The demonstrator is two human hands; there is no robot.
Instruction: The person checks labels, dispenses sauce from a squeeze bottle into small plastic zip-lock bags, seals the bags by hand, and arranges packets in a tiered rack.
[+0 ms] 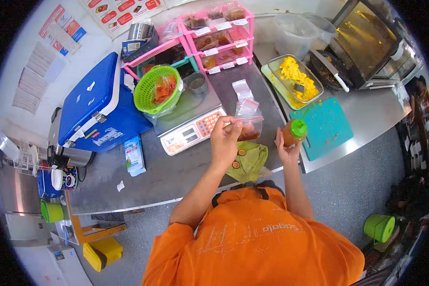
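Observation:
My left hand (225, 142) pinches the top edge of a small clear zip bag (250, 129) with reddish-brown contents. My right hand (287, 151) is wrapped round a squeeze bottle (291, 136) of orange-brown sauce, whose green cap (298, 127) faces up toward me. The bottle is just right of the bag and apart from it. Below the bag, a green cloth (250, 164) with round orange-and-black marks lies at the table edge. More small clear bags (243, 90) lie beyond my left hand, beside a digital scale (190, 136).
On the scale sits a green basket (143, 97) with a bag of red food. A blue cooler (93, 102) stands left, pink racks (219, 35) behind. To the right are a tray (276, 78) of yellow food, a teal cutting board (336, 136) and a knife (336, 76) over a dark pan.

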